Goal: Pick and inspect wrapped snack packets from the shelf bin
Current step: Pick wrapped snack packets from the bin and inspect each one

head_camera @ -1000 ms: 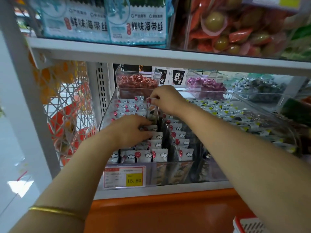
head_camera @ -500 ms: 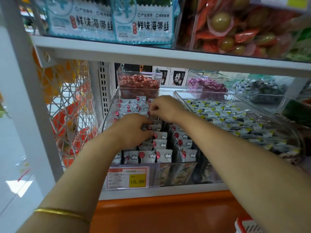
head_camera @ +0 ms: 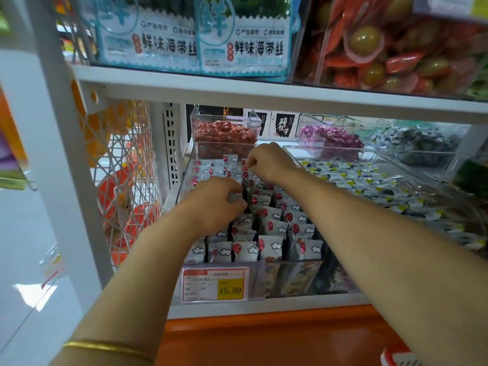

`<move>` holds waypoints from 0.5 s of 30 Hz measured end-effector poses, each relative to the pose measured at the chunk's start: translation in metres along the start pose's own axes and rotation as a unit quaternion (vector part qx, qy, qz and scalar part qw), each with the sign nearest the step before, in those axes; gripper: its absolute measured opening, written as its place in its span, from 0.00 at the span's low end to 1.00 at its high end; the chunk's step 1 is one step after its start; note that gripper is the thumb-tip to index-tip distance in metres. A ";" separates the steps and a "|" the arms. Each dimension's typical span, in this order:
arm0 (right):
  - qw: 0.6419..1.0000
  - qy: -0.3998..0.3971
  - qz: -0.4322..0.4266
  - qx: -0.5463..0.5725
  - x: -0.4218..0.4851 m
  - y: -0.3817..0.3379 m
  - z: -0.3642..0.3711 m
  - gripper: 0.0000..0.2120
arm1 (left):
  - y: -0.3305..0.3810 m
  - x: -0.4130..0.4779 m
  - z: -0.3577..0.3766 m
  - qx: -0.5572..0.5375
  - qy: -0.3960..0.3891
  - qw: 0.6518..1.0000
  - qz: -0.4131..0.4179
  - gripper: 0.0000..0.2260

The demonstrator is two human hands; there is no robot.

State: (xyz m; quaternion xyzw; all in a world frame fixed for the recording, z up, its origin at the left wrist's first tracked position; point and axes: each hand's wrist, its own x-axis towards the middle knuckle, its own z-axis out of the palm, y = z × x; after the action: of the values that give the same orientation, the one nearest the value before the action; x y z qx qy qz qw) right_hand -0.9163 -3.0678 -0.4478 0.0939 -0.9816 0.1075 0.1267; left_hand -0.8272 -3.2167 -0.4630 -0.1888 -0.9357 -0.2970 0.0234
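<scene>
**Packets: pick under way, both hands in bin**

Right hand [head_camera: 269, 162] is at the far end of the bin [head_camera: 185, 178]. Its fingers [head_camera: 250, 162] are bunched, pinching the top edge of one packet [head_camera: 245, 170] directly beneath them. Left hand [head_camera: 214, 207] is nearer, fingers curled down among the packets [head_camera: 274, 248]; whether they hold any cannot be told.

Recommendation: draw the packet straight up by its crimped edge while the left hand steadies the neighbours, so the row does not topple.

Packets stand on end, long axis vertical, serrated tops up toward the fingers, printed faces to the bin's front.
</scene>
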 end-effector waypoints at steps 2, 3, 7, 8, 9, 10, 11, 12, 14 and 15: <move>0.998 -0.018 -0.003 -0.058 0.003 -0.001 0.007 0.07 | 0.000 0.000 0.000 0.001 0.003 1.000 0.003 0.18; 0.997 -0.025 0.000 -0.072 0.004 -0.001 0.009 0.06 | 0.001 -0.001 0.000 0.001 0.004 1.000 0.003 0.18; 0.999 -0.042 -0.006 -0.016 0.000 0.000 -0.001 0.15 | 0.002 -0.002 -0.002 -0.005 0.009 1.000 -0.003 0.20; 1.000 -0.018 -0.008 0.003 -0.003 0.000 -0.006 0.16 | 0.002 -0.002 -0.002 -0.007 0.013 1.000 -0.007 0.20; 0.999 0.022 -0.008 0.024 -0.006 0.001 -0.009 0.16 | 0.003 -0.002 -0.003 -0.010 0.019 1.000 -0.009 0.20; 0.997 0.057 -0.006 0.046 -0.011 0.002 -0.012 0.15 | 0.004 -0.003 -0.003 -0.013 0.026 1.000 -0.010 0.20; 0.996 0.070 -0.007 0.060 -0.016 0.002 -0.015 0.13 | 0.005 -0.004 -0.003 -0.014 0.035 0.999 -0.010 0.20; 0.996 0.060 -0.013 0.062 -0.021 0.003 -0.017 0.11 | 0.006 -0.006 -0.004 -0.013 0.045 0.999 -0.009 0.20; 0.997 0.054 -0.026 0.050 -0.032 0.004 -0.018 0.09 | 0.010 -0.010 -0.004 -0.014 0.067 0.998 -0.011 0.20; 0.994 0.082 -0.027 0.061 -0.038 0.006 -0.019 0.08 | 0.012 -0.013 -0.005 -0.013 0.082 0.996 -0.011 0.20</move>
State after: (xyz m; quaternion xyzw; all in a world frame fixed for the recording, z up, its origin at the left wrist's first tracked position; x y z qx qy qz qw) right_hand -0.8767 -3.0519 -0.4408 0.1186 -0.9565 0.1712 0.2041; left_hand -0.8111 -3.2152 -0.4548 -0.1540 -0.9288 -0.3235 0.0949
